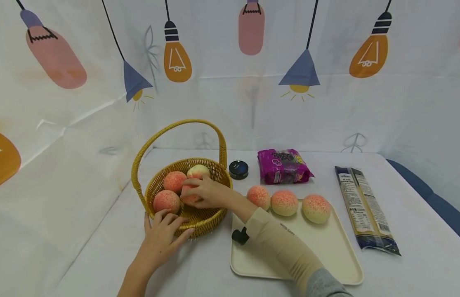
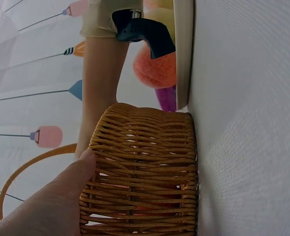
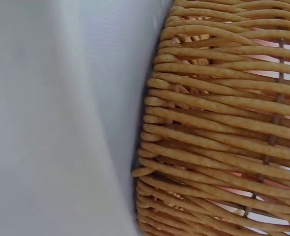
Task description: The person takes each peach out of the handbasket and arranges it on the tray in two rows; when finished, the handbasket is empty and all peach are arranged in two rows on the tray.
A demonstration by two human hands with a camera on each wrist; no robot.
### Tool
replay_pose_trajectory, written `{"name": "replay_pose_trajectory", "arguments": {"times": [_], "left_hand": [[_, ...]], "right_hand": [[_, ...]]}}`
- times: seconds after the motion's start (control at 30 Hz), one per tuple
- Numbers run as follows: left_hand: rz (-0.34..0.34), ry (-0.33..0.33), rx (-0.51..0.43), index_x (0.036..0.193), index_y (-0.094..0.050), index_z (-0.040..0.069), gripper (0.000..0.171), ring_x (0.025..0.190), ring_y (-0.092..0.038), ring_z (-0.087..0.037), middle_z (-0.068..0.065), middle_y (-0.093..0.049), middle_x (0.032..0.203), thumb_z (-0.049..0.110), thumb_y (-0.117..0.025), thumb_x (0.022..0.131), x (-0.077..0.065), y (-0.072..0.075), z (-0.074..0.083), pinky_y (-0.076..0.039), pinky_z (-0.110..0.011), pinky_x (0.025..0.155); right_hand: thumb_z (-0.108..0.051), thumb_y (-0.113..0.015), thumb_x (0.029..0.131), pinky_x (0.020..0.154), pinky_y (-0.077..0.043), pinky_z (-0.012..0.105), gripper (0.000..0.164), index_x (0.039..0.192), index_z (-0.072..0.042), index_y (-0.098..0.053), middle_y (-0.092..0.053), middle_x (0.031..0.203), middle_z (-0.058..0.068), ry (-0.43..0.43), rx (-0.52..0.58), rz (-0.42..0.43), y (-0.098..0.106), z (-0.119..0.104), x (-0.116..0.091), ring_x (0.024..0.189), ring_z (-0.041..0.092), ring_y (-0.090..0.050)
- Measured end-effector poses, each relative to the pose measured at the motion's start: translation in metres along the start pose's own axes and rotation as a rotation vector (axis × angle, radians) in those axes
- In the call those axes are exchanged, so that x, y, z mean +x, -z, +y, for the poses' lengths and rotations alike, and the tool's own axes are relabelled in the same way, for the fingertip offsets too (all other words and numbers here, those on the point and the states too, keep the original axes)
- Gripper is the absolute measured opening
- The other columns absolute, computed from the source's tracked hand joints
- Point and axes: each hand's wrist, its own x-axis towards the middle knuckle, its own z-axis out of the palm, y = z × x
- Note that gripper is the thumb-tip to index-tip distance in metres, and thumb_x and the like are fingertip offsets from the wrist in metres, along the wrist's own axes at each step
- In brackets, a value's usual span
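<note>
A wicker basket (image 1: 211, 225) with a tall arched handle stands at the left of the table. Inside it, my right hand (image 1: 209, 192) holds a pink peach (image 1: 189, 196), fingers curled over its top. Around that one lie two more reddish peaches (image 1: 166, 201) and a paler peach (image 1: 198, 170). My left hand (image 1: 159, 237) grips the basket's near-left rim, fingers over the edge; in the left wrist view the thumb (image 2: 71, 179) lies along the rim. The right wrist view shows the basket's woven wall (image 3: 223, 118) close up, without the hand.
A cream tray (image 1: 315, 255) lies under the right forearm, with three peaches (image 1: 284, 203) along its far side. Behind stand a round black tin (image 1: 238, 169) and a purple snack packet (image 1: 283, 167). A long flat packet (image 1: 365, 208) lies at the right.
</note>
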Motion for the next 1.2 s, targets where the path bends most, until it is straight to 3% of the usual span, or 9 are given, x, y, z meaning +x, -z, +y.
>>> {"name": "replay_pose_trajectory", "arguments": {"times": [0.2,0.33,0.6,0.77,1.2], "left_hand": [[0.009,-0.005,-0.003,0.100,-0.067,0.020,0.039,0.114,-0.039,-0.030,-0.001,-0.058,0.100,0.054,-0.054,0.085,0.000,-0.001,-0.001,-0.007,-0.073,0.093],[0.017,-0.008,-0.005,0.099,-0.067,0.020,0.038,0.113,-0.039,-0.030,-0.001,-0.058,0.100,0.054,-0.055,0.085,-0.001,0.000,-0.001,-0.008,-0.073,0.093],[-0.001,0.000,-0.006,0.099,-0.067,0.019,0.039,0.114,-0.039,-0.031,-0.002,-0.058,0.101,0.054,-0.054,0.085,0.000,0.001,0.000,-0.007,-0.073,0.093],[-0.001,-0.007,-0.004,0.099,-0.068,0.019,0.040,0.114,-0.038,-0.032,-0.003,-0.058,0.101,0.054,-0.054,0.086,0.000,0.001,-0.001,-0.007,-0.073,0.093],[-0.011,0.001,-0.014,0.099,-0.067,0.020,0.039,0.115,-0.037,-0.032,-0.003,-0.058,0.102,0.054,-0.053,0.086,0.000,-0.001,-0.002,-0.005,-0.073,0.094]], "right_hand": [[-0.026,-0.069,0.083,0.094,-0.037,0.046,0.035,0.115,-0.017,-0.062,-0.048,0.129,0.011,-0.012,0.007,0.015,0.011,-0.001,-0.004,0.120,0.021,-0.044],[-0.026,-0.069,0.083,0.094,-0.037,0.041,0.033,0.115,-0.018,-0.063,-0.049,0.129,0.012,-0.013,0.013,0.041,0.014,-0.002,-0.007,0.119,0.020,-0.045],[-0.024,-0.069,0.082,0.097,-0.035,0.045,0.034,0.114,-0.018,-0.063,-0.049,0.128,0.012,-0.032,0.014,0.067,0.023,-0.003,-0.012,0.119,0.022,-0.045],[-0.024,-0.070,0.082,0.098,-0.034,0.039,0.034,0.115,-0.019,-0.063,-0.048,0.131,0.010,-0.049,0.027,0.075,0.030,-0.006,-0.017,0.119,0.020,-0.044],[-0.026,-0.072,0.079,0.085,-0.037,0.031,0.036,0.113,-0.018,-0.063,-0.050,0.127,0.011,0.003,-0.032,0.191,0.044,-0.008,-0.033,0.104,0.017,-0.052]]}}
